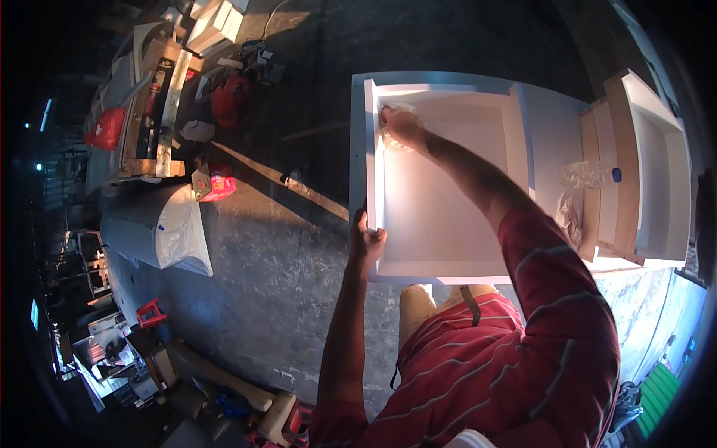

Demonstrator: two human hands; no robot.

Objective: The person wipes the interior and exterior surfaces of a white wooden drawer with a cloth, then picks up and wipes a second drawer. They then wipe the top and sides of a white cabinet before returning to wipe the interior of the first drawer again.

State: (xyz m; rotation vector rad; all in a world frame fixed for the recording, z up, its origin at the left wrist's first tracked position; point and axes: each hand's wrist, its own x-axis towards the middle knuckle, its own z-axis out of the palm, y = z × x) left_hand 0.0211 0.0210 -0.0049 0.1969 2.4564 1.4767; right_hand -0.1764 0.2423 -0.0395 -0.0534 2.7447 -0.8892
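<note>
A white drawer [455, 201] lies with its hollow side up on a larger pale panel [553, 119] in front of me. My right hand [403, 127] is closed on a crumpled pale cloth [399, 143] and presses it into the drawer's far left inner corner. The fingers of my left hand [368, 239] wrap round the drawer's left wall [376, 179], near its front end. To the right of the drawer, a clear plastic bottle [582, 175] with a blue cap lies on its side. Beside it is a crumpled brownish piece of cloth or paper [570, 218].
Another white drawer-like box [657, 172] stands tilted at the right. On the concrete floor [261, 313] are a long wooden strip [321, 198], a pink pack [219, 184] and a wrapped white panel [160, 224]. A wooden bench with tools [157, 112] stands at the left.
</note>
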